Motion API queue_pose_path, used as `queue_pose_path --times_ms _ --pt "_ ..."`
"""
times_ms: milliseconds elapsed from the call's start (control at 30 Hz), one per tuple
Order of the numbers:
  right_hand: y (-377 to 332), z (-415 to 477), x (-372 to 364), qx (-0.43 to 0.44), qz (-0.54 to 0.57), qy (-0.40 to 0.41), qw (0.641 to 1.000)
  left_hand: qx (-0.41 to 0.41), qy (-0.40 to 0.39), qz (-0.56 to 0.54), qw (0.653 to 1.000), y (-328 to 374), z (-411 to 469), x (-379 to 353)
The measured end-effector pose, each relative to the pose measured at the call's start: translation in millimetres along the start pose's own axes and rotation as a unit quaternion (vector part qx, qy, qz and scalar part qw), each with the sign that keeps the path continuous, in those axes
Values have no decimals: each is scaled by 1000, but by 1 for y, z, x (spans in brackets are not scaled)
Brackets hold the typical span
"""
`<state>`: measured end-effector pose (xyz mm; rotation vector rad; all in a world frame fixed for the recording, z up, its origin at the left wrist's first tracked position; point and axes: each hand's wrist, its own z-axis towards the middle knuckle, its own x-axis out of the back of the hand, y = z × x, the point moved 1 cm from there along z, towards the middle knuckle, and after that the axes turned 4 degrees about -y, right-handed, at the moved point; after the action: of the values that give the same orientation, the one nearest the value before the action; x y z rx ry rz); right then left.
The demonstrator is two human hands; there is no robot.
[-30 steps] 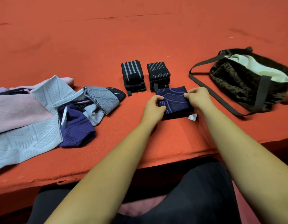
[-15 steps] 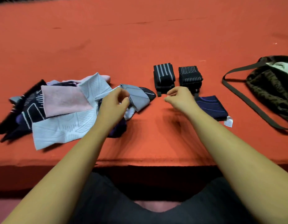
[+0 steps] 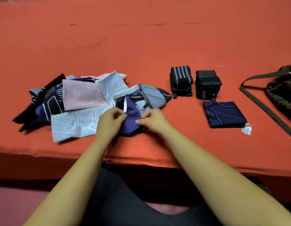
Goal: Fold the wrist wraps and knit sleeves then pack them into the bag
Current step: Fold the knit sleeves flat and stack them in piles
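A purple knit sleeve (image 3: 131, 118) lies at the near right edge of a loose pile of sleeves (image 3: 79, 105) in pink, pale blue, grey and navy. My left hand (image 3: 109, 120) pinches the purple sleeve's left edge by its white band. On the other side my right hand (image 3: 152, 119) pinches its right edge. A folded navy sleeve (image 3: 224, 114) with purple lines and a white tag lies flat to the right. Behind it stand two rolled black striped wrist wraps (image 3: 181, 80) (image 3: 207, 84). The dark patterned bag (image 3: 283, 93) is at the far right, partly out of frame.
Everything rests on a red cloth-covered table (image 3: 141, 38) whose front edge runs just below my hands. The bag's dark strap (image 3: 263, 108) trails across the cloth between the bag and the folded sleeve. My dark-clothed lap is below the edge.
Both hands left the folded navy sleeve on the cloth and moved left to the pile, where they now pinch the purple sleeve. The view has swung left, pushing the bag to the frame's edge.
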<state>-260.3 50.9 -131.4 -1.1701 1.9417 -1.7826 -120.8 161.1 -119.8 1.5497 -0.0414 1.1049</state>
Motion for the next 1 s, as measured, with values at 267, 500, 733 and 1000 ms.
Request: queue_pose_path --times_ms 267,500,733,1000 --pt "-20 -37 35 53 246 -28 967 -52 -21 -231 971 33 -12 -3" --pt "-16 -59 84 66 295 -74 950 97 -133 -399 902 49 -13 -29" --pt "-2 -65 105 7 367 -2 930 70 -167 -453 873 73 -23 -55" --pt "18 -69 101 21 20 166 986 69 -81 -380 919 72 -24 -73"
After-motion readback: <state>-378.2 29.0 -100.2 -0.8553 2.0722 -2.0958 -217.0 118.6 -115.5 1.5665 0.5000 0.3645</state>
